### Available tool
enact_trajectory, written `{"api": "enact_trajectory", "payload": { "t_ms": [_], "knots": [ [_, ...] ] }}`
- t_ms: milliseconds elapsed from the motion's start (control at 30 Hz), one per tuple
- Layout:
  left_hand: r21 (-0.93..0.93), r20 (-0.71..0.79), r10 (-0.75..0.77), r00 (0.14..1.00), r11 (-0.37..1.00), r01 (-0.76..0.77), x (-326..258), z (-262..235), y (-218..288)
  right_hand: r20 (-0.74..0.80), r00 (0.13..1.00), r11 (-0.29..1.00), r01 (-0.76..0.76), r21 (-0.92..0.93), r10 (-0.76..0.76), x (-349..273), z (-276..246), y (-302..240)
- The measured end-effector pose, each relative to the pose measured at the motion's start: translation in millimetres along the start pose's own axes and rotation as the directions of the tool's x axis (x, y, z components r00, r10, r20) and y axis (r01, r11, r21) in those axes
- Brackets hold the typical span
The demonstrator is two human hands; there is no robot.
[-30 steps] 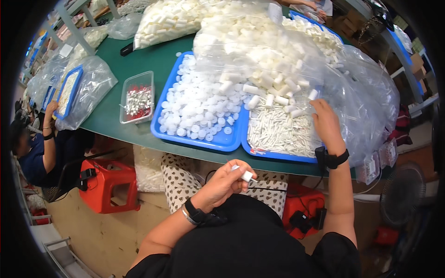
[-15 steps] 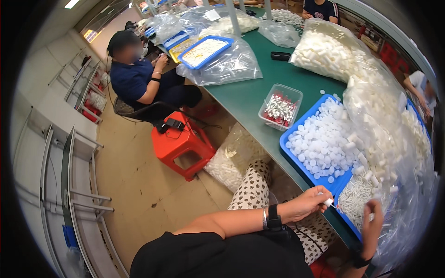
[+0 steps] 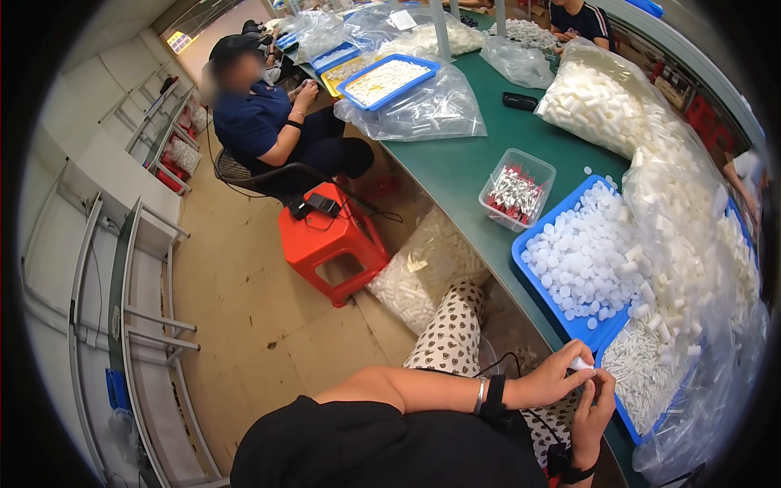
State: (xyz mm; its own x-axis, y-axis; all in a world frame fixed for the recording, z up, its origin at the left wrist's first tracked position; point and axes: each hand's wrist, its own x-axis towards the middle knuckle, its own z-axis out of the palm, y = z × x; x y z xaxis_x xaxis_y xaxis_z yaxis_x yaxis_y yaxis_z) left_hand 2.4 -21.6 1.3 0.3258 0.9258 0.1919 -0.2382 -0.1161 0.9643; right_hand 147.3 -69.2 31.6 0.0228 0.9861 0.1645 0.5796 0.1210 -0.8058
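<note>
My left hand [image 3: 547,381] is closed in a pinch on a small white plastic cylinder [image 3: 580,363], beside the blue tray's near edge. My right hand [image 3: 594,411] meets it, fingertips bent together at the cylinder's lower end. Whatever sits between those right fingertips is hidden. Just beyond the hands lies a blue tray [image 3: 587,332] in two parts. One part holds frosted white discs [image 3: 582,252]; the nearer one holds many thin white pins [image 3: 639,370]. Loose white cylinders [image 3: 651,276] spill over the tray from a large clear bag [image 3: 691,203].
A clear tub [image 3: 517,189] of red and silver pieces stands on the green table [image 3: 439,171]. Farther off are a blue tray [image 3: 390,81] on plastic bags and a seated co-worker [image 3: 260,122]. A red stool [image 3: 333,244] and a filled bag [image 3: 427,268] are on the floor.
My right hand has come left from over the pins to meet my left hand at the white cylinder. The view has shifted slightly, so the table appears farther right.
</note>
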Motion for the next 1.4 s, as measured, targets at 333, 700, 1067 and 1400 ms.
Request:
{"api": "enact_trajectory", "payload": {
  "t_ms": [333,700,1067,1400],
  "knots": [
    [-0.291,0.219,-0.180,0.959,0.926,0.240,-3,2,-16,0.139,0.912,0.884,0.409,-0.226,-0.387,5,-13,-2],
    [-0.515,0.449,-0.220,0.866,0.728,0.452,1,11,-42,0.104,0.983,0.988,0.151,0.029,-0.154,-1,6,8],
    [-0.712,0.559,-0.349,0.752,0.262,0.651,6,-4,-43,0.093,0.941,0.921,0.336,-0.196,-0.324,10,-1,-4],
    [-0.867,0.481,-0.232,0.845,0.014,0.497,-29,0,-29,0.105,0.927,0.899,0.374,-0.229,-0.359,-9,27,-16]
  ]
}}
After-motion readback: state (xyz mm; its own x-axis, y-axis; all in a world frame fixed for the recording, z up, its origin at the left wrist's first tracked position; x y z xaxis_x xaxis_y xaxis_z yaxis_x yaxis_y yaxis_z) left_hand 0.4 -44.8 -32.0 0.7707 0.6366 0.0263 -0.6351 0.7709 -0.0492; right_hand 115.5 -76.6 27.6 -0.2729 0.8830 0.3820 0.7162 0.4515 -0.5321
